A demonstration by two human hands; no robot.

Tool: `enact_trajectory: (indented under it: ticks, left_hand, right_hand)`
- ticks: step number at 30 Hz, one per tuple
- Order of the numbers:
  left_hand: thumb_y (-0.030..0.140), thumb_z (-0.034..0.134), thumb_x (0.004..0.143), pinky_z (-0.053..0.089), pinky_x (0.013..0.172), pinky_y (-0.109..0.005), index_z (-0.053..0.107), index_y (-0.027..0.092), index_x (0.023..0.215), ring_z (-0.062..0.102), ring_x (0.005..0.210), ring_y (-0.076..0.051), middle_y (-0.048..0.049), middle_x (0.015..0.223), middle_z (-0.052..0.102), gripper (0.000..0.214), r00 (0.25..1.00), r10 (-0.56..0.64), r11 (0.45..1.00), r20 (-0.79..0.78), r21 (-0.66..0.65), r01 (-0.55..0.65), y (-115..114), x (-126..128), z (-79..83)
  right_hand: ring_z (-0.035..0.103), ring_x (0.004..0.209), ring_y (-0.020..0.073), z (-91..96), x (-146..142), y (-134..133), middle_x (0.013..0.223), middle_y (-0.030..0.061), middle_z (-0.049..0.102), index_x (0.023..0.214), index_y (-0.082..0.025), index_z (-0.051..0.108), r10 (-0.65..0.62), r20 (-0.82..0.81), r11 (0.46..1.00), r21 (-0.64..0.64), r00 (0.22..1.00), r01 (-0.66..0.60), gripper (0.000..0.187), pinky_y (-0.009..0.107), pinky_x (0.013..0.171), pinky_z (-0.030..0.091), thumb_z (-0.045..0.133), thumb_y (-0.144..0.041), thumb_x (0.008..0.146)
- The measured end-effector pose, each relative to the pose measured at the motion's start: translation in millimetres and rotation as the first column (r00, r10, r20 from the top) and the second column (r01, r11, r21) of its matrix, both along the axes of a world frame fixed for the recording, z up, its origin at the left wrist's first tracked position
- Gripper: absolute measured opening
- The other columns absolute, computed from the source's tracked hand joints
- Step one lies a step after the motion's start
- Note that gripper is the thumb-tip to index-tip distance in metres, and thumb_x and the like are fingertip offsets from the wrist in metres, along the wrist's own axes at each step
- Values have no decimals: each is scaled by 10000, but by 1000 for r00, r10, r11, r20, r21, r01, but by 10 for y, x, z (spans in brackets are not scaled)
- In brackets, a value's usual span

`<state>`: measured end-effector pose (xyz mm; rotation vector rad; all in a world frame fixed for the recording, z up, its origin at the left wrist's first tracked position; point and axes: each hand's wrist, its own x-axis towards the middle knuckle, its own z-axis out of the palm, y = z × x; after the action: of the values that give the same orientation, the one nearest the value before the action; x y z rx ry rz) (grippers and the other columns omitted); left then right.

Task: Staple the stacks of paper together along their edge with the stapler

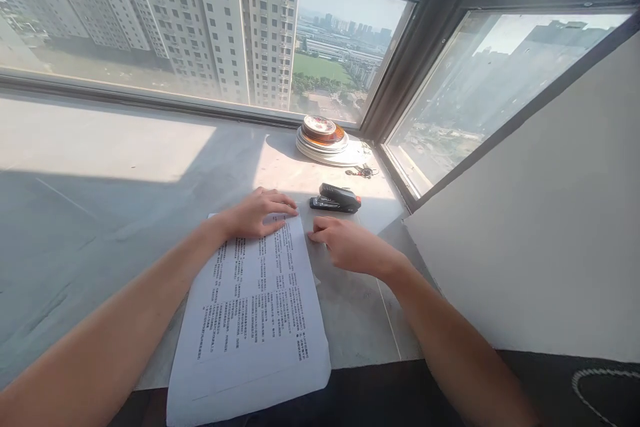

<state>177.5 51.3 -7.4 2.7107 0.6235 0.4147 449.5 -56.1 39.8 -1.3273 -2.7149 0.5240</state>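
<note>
Our left hand [263, 212] lies with its thumb and fingers spread apart on the far end of the white printed paper [250, 373], which reaches past the near edge of the grey marble-patterned window sill [100, 233]. Our right hand [350, 245] is half curled just beside the paper's right edge; we cannot tell whether it pinches anything. Just beyond it sits the black stapler with a red end [336, 198]; farther back are stacked round white and amber plates [323, 140] and a small bunch of keys [365, 172]. The dense print is too small for us to read.
</note>
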Motion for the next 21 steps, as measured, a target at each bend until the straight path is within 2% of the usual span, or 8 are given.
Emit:
enact_trajectory:
  ticks: [2, 4, 6, 9, 14, 15, 18, 21]
  left_hand:
    - [340, 564, 1055, 397, 1181, -499, 728, 326, 1371, 623, 1365, -246, -51, 1479, 692, 356, 1000, 0, 1000, 5, 10, 0, 8, -9, 1]
    - [329, 570, 1050, 403, 1180, -502, 733, 328, 1369, 627, 1358, -248, -50, 1468, 701, 359, 1000, 2, 1000, 19, 17, -2, 15, -6, -1]
    - [317, 572, 1044, 415, 1167, -516, 741, 327, 1360, 636, 1345, -258, -50, 1457, 709, 358, 1000, 16, 1000, 26, 25, -17, 24, 5, -8]
    - [283, 554, 1039, 432, 1128, -551, 763, 328, 1311, 649, 1320, -279, -54, 1445, 717, 346, 998, 60, 996, 27, 65, -61, 42, 21, -29]
    - [221, 528, 1016, 456, 1091, -559, 770, 326, 1285, 658, 1286, -285, -64, 1409, 733, 377, 993, 109, 989, 51, 95, -114, 79, 18, -75]
    - [219, 531, 1011, 461, 1088, -557, 770, 323, 1287, 658, 1282, -286, -67, 1402, 735, 380, 992, 116, 989, 56, 89, -121, 86, 14, -82]
    - [211, 534, 998, 468, 1086, -566, 778, 314, 1276, 656, 1278, -292, -76, 1382, 739, 384, 986, 147, 985, 73, 84, -153, 109, 2, -102]
    - [209, 524, 1001, 479, 1073, -573, 792, 321, 1259, 656, 1267, -298, -76, 1357, 745, 388, 984, 158, 982, 82, 92, -166, 134, -4, -126]
  right_hand:
    - [585, 771, 150, 74, 102, 37, 991, 42, 712, 1045, -225, 833, 142, -53, 984, -96, 988, -147, 463, 298, 707, 450, 517, 38, 834]
    - [599, 785, 135, 118, 176, 82, 985, 19, 736, 1051, -240, 848, 303, -148, 914, -234, 941, -331, 483, 279, 742, 459, 517, 39, 836]
    - [591, 758, 116, 128, 194, 114, 954, 0, 747, 1072, -239, 857, 423, -245, 783, -385, 872, -488, 482, 254, 743, 463, 528, 32, 846]
    - [523, 643, 94, 104, 111, 88, 841, -38, 737, 1068, -244, 866, 497, -322, 602, -541, 806, -588, 465, 225, 676, 445, 566, 23, 833]
    - [519, 627, 89, 59, -138, -128, 793, -59, 754, 937, -235, 871, 560, -268, 579, -550, 784, -602, 394, 217, 687, 436, 613, 26, 793]
    - [512, 614, 92, 52, -181, -164, 744, -69, 736, 924, -239, 870, 583, -254, 553, -572, 772, -606, 371, 218, 686, 437, 630, 15, 798]
    - [513, 582, 88, 27, -287, -209, 666, -93, 702, 895, -264, 864, 640, -285, 347, -722, 714, -599, 322, 202, 699, 457, 677, -12, 826]
    - [531, 584, 74, -10, -350, -173, 799, -92, 780, 893, -293, 863, 633, -415, 105, -790, 653, -604, 258, 177, 693, 475, 729, -74, 871]
